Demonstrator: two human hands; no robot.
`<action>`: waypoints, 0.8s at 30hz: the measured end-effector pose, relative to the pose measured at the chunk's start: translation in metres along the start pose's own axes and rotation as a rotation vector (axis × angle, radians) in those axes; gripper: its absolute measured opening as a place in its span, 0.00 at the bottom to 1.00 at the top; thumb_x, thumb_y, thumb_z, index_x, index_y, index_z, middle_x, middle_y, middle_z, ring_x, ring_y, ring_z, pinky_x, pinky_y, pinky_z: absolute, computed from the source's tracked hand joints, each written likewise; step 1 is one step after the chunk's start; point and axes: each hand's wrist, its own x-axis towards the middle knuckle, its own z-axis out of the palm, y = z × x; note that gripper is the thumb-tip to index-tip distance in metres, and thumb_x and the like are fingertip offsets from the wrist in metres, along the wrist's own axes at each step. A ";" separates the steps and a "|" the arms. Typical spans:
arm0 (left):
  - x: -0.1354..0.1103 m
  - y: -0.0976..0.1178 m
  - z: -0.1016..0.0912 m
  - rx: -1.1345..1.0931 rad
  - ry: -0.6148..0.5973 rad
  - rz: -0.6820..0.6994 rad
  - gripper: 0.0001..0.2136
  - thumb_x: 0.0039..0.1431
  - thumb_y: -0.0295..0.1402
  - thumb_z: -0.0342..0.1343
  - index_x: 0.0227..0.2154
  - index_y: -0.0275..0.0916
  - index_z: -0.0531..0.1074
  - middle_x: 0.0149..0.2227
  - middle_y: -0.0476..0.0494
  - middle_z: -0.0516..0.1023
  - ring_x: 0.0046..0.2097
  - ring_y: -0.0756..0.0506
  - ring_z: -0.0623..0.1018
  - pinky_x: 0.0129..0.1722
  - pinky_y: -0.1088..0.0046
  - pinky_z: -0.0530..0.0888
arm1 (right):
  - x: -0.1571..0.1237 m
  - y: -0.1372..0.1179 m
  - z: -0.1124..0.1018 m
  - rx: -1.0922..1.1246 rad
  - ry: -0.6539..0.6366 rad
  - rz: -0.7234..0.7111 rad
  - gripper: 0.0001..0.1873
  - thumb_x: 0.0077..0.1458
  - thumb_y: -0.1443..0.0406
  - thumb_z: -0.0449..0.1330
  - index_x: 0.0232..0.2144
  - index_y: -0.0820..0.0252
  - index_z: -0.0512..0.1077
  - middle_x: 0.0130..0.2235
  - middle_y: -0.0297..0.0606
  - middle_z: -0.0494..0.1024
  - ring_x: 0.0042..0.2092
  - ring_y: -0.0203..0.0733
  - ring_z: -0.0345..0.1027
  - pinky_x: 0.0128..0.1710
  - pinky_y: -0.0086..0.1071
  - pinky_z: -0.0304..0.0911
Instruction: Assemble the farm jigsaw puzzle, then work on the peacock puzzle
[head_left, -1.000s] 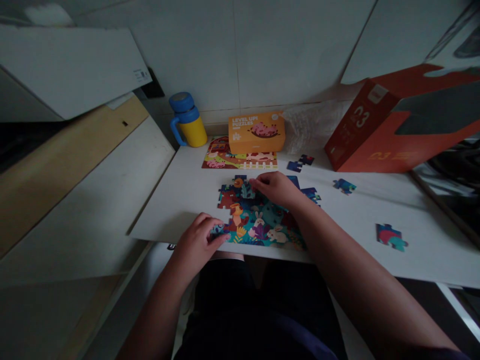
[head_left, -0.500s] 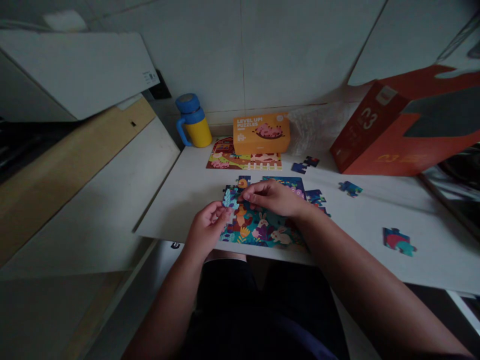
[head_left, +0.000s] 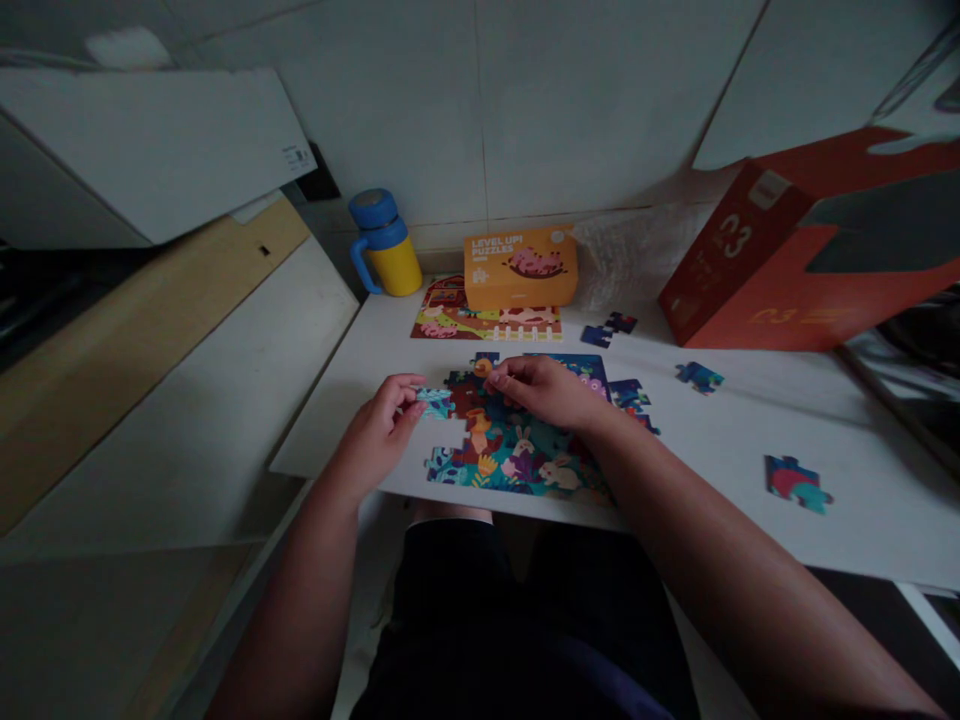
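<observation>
Between the thumb and fingers of my left hand (head_left: 386, 425) is a light-blue leafy puzzle piece (head_left: 436, 402), held at the left side of a partly joined jigsaw puzzle (head_left: 525, 455). The puzzle shows rabbits, a fox-like animal and flowers on dark teal, and its left edge has a gap just below the held piece. My right hand (head_left: 544, 390) rests over the puzzle's upper middle, fingers curled with the tips together. Whether anything is pinched there I cannot make out. An orange-animal piece (head_left: 484, 364) stands out at the puzzle's top edge.
Loose puzzle pieces (head_left: 700, 377) lie to the right, one red and teal (head_left: 798, 482). Behind are a farm picture (head_left: 487, 322), an orange puzzle box (head_left: 520, 268), bubble wrap (head_left: 626, 260) and a blue-yellow mug (head_left: 394, 255). A large red box (head_left: 780, 250) stands at right.
My left hand has moved left with the leafy piece, which has turned more sideways, uncovering the puzzle's lower-left corner. My right hand has barely shifted.
</observation>
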 end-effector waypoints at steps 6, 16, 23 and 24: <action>0.013 0.012 -0.010 0.143 -0.192 0.082 0.12 0.72 0.39 0.54 0.52 0.44 0.76 0.48 0.43 0.84 0.48 0.42 0.83 0.52 0.63 0.78 | -0.001 0.000 0.000 -0.040 0.010 0.023 0.29 0.67 0.40 0.55 0.37 0.56 0.77 0.34 0.39 0.80 0.35 0.43 0.70 0.36 0.34 0.64; 0.007 0.003 -0.009 0.040 -0.140 0.021 0.14 0.71 0.41 0.55 0.54 0.45 0.79 0.50 0.42 0.85 0.49 0.41 0.84 0.52 0.63 0.80 | 0.000 0.001 -0.002 -0.044 0.028 -0.003 0.29 0.68 0.41 0.54 0.36 0.57 0.77 0.31 0.36 0.78 0.32 0.41 0.68 0.34 0.34 0.61; -0.018 -0.014 -0.003 -0.303 0.006 -0.201 0.14 0.62 0.43 0.65 0.44 0.40 0.73 0.39 0.45 0.80 0.39 0.45 0.82 0.39 0.69 0.79 | 0.001 0.005 -0.002 -0.049 0.031 -0.001 0.28 0.68 0.41 0.54 0.36 0.56 0.78 0.34 0.38 0.80 0.34 0.42 0.69 0.35 0.35 0.62; -0.024 -0.014 -0.001 -0.346 0.036 -0.236 0.16 0.60 0.43 0.66 0.45 0.40 0.73 0.39 0.46 0.80 0.38 0.46 0.81 0.38 0.70 0.79 | 0.001 0.006 -0.001 -0.045 0.032 0.001 0.28 0.68 0.41 0.54 0.36 0.56 0.78 0.34 0.39 0.80 0.34 0.42 0.69 0.35 0.35 0.63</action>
